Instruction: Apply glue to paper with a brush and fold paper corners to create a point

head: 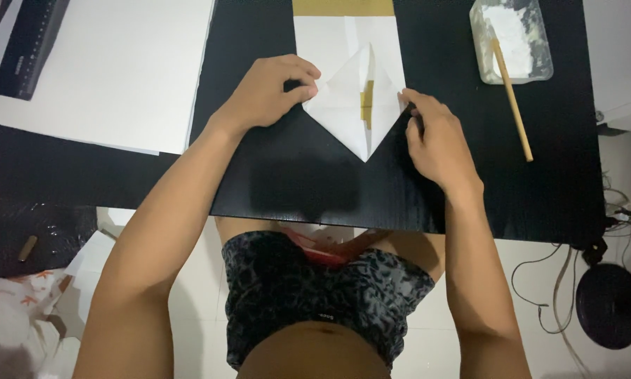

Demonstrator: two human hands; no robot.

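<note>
Nearest, a white tiled floor shows below the black counter, with a dark round object and loose cables at the right. On the counter the left hand and right hand press the two side corners of a folded white paper, whose point aims toward the person. The left fingers curl and pinch the paper's left corner; the right fingers lie together, flat on its right edge. Farther left lies a large white sheet; far right, a clear tray with a wooden stick.
</note>
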